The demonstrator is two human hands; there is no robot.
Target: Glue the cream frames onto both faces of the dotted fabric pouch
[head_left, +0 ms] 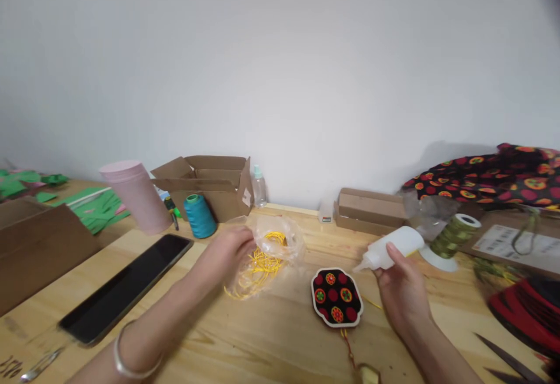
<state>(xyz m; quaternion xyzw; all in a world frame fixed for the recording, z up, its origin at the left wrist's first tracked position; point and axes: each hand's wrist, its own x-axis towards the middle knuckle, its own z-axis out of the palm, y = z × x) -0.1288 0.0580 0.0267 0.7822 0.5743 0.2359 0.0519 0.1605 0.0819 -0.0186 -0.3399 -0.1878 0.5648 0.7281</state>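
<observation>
My left hand [231, 250], with a bangle on the wrist, is at the left side of a clear plastic bag [291, 244] of yellow cord [265, 264]; its fingertips are blurred and partly hidden. A white squeeze bottle [396, 247] lies tilted in my right hand [402, 285], its nozzle pointing left and down. Between my hands, closer to the right one, a scalloped black piece [336, 297] with red and orange flower patterns and a pale rim lies on the wooden table [245, 343]. A knotted cord [349, 349] hangs from its near edge.
A black phone [126, 288], pink cup [136, 197], teal thread spool [199, 216] and open cardboard box [214, 188] are on the left. At the right are a green spool [455, 237], patterned fabric [494, 177], a small box [371, 210] and scissors [507, 358]. A wall stands behind.
</observation>
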